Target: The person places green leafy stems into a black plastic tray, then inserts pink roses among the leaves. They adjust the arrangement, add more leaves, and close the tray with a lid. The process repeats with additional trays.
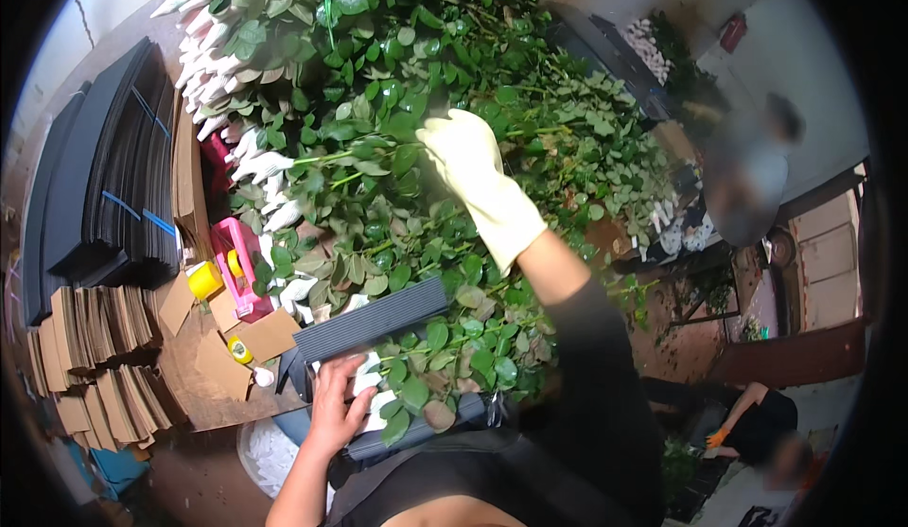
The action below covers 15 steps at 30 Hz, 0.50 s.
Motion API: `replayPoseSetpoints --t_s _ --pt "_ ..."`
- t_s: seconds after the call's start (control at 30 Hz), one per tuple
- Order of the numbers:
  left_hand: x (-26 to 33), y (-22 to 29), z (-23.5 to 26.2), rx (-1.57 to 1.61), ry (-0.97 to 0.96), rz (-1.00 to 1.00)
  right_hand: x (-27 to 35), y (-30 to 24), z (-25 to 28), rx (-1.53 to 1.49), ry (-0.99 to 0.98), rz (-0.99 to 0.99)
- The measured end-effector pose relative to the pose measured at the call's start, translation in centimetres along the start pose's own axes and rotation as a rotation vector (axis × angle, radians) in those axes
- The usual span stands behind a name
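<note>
My right hand (463,167), in a pale yellow rubber glove, reaches over a large pile of leafy rose stems (378,63). Its fingers are closed at a long green stem (326,158) that leads left to a flower head in a white sleeve (261,166). My bare left hand (339,402) curls around a few white-sleeved rose heads (375,404) close to my body, thumb and fingers on either side. Those roses lie with their leaves to the right, between a dark corrugated cardboard strip (371,319) and more dark cardboard (407,437).
Stacked dark cardboard sheets (113,163) and brown cardboard pieces (99,328) stand at left. A pink tape dispenser (236,270) and yellow tape roll (203,281) sit on the table (199,399). Below is a tub of white sleeves (268,456). Two people work at right.
</note>
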<state>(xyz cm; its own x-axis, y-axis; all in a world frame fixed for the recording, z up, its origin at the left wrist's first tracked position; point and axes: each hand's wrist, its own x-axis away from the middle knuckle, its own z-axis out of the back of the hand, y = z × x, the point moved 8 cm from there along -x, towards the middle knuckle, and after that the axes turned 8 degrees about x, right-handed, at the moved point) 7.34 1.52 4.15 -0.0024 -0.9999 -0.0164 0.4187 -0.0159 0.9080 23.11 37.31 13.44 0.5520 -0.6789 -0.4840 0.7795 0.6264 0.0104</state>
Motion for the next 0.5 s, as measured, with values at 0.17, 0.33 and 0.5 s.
replayPoseSetpoints --t_s 0.17,0.33,0.5 --pt "-0.3 0.0 -0.8 0.064 -0.017 0.015 0.5 2.1 -2.9 0.388 -0.339 0.106" --pt "-0.3 0.9 -0.5 0.03 -0.006 -0.036 0.4 1.8 -1.7 0.214 -0.256 0.1" --pt "0.3 0.2 -0.3 0.037 0.03 -0.039 -0.8 -0.2 3.0 0.283 0.04 0.098"
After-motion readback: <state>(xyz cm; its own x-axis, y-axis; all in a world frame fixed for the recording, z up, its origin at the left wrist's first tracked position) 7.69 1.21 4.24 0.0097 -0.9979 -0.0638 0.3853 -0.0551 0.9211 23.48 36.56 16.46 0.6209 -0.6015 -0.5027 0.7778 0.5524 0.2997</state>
